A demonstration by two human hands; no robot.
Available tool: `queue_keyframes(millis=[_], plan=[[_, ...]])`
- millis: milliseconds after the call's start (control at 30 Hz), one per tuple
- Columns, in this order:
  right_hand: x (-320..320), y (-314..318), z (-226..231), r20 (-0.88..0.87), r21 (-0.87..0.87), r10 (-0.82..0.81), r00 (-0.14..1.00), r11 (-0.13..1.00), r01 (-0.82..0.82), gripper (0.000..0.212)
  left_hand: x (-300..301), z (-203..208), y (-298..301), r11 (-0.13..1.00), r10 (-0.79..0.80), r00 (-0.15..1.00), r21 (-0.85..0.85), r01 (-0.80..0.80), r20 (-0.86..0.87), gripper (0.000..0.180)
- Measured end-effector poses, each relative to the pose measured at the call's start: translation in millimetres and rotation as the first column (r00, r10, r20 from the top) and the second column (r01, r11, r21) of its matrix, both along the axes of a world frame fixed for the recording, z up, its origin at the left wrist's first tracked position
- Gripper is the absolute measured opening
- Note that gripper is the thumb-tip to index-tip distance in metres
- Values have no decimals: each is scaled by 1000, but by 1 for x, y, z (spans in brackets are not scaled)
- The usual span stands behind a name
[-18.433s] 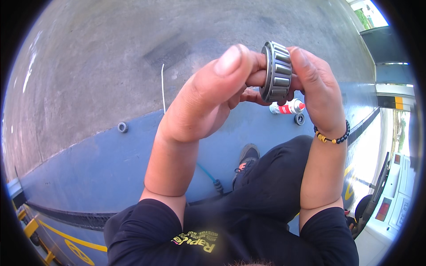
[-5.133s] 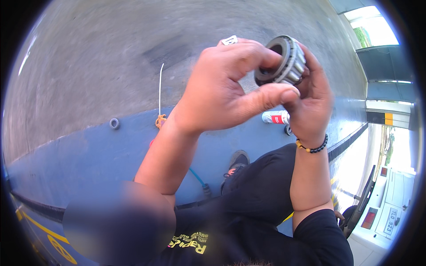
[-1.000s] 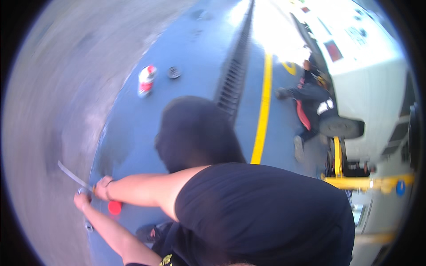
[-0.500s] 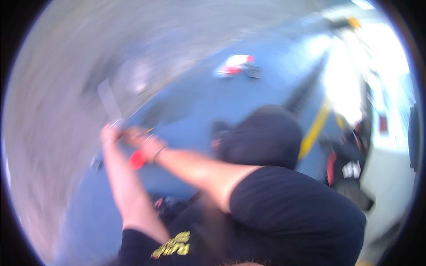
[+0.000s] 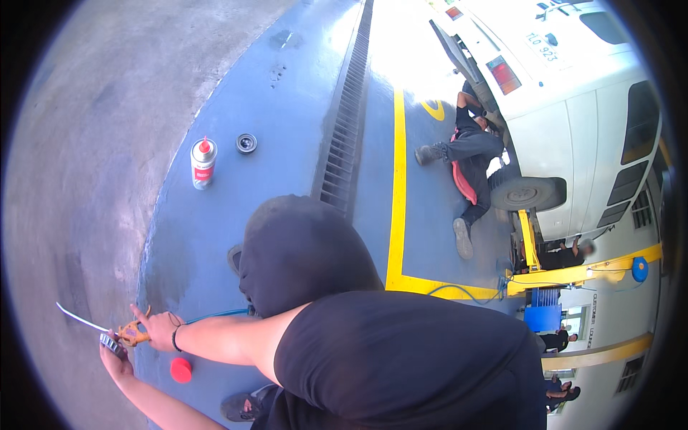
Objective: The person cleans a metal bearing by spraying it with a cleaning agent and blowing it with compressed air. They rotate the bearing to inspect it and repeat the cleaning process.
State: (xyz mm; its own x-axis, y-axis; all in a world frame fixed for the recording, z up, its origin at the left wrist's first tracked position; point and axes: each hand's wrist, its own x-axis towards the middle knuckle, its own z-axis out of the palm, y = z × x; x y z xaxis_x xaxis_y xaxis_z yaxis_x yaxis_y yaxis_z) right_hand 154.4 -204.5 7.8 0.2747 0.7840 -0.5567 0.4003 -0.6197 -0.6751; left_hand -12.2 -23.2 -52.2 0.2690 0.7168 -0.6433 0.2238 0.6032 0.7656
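Observation:
At the lower left, my left hand [image 5: 118, 364] is closed on a round metal part [image 5: 112, 345] with a ribbed rim, which looks like a bearing. Right beside it, my right hand [image 5: 161, 331] grips an orange air blow gun [image 5: 132, 332], one finger stretched out along it. A teal air hose [image 5: 215, 313] runs from near my right wrist toward my knee. From the metal part a thin pale rod [image 5: 80, 316] sticks out to the upper left, seemingly the gun's nozzle. On the floor below my right wrist lies a red round cap [image 5: 180, 370].
A spray can [image 5: 203, 166] with a red top stands on the blue floor near a black round part [image 5: 246, 143]. Beyond are a drain grate [image 5: 344, 136] and a yellow line [image 5: 396, 193]. A co-worker [image 5: 473, 147] lies beside a raised white van [image 5: 573, 143] on a yellow lift [image 5: 584, 272].
My view has swung to the right, bringing the van and co-workers into sight. The blur has cleared. Both hands stay together at the left, now lower in the picture.

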Motion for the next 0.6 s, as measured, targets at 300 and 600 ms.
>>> queue_keyframes(millis=[300, 600], plan=[[8, 3, -1, 27, 25, 197, 980, 980, -198, 95, 2, -6, -2, 997, 64, 998, -30, -65, -9, 7], [2, 7, -5, 113, 22, 78, 990, 996, -81, 74, 14, 8, -5, 1000, 5, 999, -6, -5, -39, 10]])
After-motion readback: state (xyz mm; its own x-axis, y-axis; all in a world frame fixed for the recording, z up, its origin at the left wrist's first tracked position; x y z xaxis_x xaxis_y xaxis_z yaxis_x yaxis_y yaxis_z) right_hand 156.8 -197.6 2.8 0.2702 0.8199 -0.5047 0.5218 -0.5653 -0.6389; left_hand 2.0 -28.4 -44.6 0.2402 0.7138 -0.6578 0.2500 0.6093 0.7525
